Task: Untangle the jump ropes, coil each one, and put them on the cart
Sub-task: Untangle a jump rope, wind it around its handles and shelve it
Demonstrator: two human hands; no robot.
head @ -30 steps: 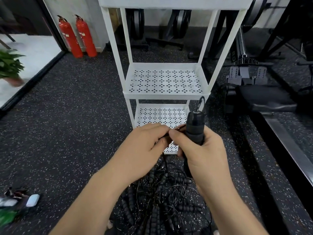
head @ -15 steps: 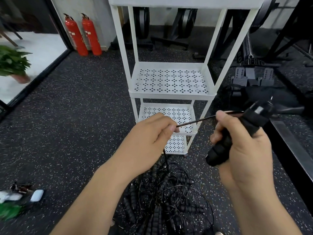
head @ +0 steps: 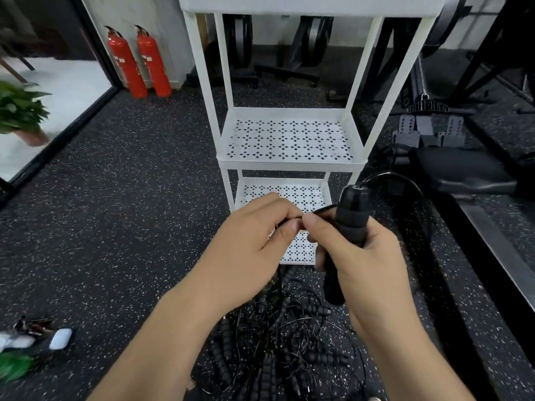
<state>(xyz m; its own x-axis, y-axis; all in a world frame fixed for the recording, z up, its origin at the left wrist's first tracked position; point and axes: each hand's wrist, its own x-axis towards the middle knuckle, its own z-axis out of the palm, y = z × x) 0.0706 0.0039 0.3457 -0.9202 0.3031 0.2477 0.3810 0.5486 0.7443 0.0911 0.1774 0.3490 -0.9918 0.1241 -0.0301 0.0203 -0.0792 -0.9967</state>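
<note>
My right hand [head: 362, 256] grips a black jump rope handle [head: 348, 224] upright, and its thin black cord [head: 405, 180] loops out of the top and arcs down to the right. My left hand [head: 254, 241] pinches the same cord close to my right thumb. A tangled pile of black jump ropes [head: 278, 342] with ribbed foam handles lies on the floor under my hands. The white three-tier cart [head: 289, 163] stands just beyond my hands, its perforated shelves bare.
Two red fire extinguishers [head: 139, 62] stand at the back left wall. A potted plant [head: 20, 111] is at far left. Small items [head: 34, 340] lie on the floor at lower left. Black gym equipment [head: 457, 169] fills the right side.
My right hand has swung the handle back from the right to meet my left hand, turning it upright. The stretched cord between the hands has become a loop.
</note>
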